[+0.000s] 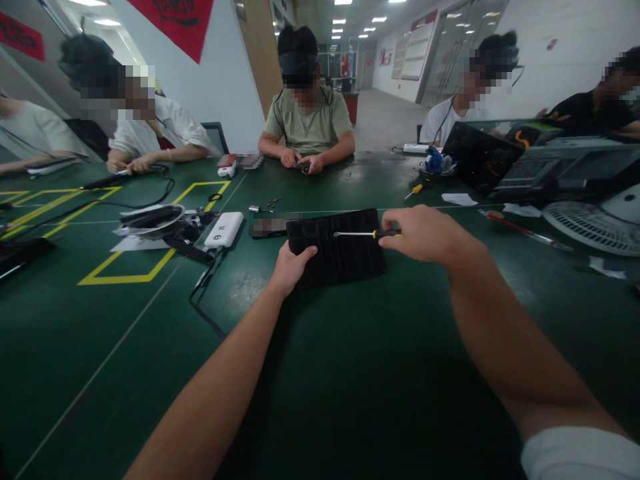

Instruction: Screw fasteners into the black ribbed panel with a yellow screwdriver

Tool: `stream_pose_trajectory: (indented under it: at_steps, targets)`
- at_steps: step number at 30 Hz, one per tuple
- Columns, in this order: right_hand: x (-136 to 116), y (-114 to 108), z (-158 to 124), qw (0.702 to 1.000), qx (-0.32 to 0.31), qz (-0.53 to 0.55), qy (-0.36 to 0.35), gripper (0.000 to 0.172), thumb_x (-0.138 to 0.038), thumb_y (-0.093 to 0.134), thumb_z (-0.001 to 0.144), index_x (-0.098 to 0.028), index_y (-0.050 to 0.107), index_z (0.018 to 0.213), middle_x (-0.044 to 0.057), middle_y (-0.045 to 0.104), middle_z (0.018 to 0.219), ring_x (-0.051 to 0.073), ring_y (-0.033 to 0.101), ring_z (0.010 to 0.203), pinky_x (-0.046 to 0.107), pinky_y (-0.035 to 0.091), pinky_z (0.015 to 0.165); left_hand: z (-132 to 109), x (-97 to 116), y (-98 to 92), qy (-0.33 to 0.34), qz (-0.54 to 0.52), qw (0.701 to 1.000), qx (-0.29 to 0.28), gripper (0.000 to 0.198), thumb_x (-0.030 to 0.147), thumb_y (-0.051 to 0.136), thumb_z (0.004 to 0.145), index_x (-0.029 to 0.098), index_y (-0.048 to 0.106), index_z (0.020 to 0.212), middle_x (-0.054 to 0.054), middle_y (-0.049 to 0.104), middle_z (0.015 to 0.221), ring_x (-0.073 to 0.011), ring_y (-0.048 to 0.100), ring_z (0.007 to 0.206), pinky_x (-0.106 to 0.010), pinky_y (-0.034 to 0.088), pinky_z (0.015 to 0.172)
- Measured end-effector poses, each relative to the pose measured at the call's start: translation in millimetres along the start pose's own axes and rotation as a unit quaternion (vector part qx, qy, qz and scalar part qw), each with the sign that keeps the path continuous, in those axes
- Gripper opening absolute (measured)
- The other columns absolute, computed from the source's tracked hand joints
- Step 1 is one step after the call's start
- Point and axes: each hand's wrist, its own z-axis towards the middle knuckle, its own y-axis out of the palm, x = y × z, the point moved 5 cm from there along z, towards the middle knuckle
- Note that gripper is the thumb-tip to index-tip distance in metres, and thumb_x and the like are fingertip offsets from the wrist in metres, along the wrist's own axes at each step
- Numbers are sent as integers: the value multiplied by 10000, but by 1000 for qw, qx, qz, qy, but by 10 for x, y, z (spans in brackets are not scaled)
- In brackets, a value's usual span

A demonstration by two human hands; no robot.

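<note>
A flat black ribbed panel [345, 257] lies on the green table [350, 373] in front of me. My left hand [289, 268] grips its near left corner, fingers curled over the edge. My right hand [425, 232] is closed on the black-and-yellow handle of a thin screwdriver [357, 234]. Its shaft lies across the panel's top and the tip points left.
A white power bank [224, 229], black cables and a pile of parts [155, 221] lie to the left inside yellow floor-tape lines. A white fan grille [593, 227], dark equipment [525, 167] and a red-handled tool [525, 231] sit right. Several people sit around the table.
</note>
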Motion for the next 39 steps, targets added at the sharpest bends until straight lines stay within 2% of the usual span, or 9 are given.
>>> stream_pose_trajectory:
  at_steps: [7,24,39]
  targets:
    - [49,51,-7,1000,14,13,-11,255,-431,661,963,-263,784,1111,114,804,1089,328,718,986,412,474,771,22,-6,-5,9,13,1000,0,463,294,915,699,191,736,1114,-90,825,1142,-312,785,1092,-580,594,1133]
    - [38,33,-19,999,30,18,-14,282,-439,666,970,-255,809,1127,136,811,1127,352,728,1018,440,505,799,-5,29,5,-7,-1,1000,11,442,201,896,742,204,727,1151,-111,808,1170,-334,785,1150,-585,610,1127]
    - [23,29,-25,1000,11,13,0,380,-486,631,999,-270,851,1221,149,821,1210,382,742,1102,475,553,860,0,25,3,-7,7,1000,6,438,247,905,730,199,727,1127,-92,816,1133,-310,788,1115,-572,611,1122]
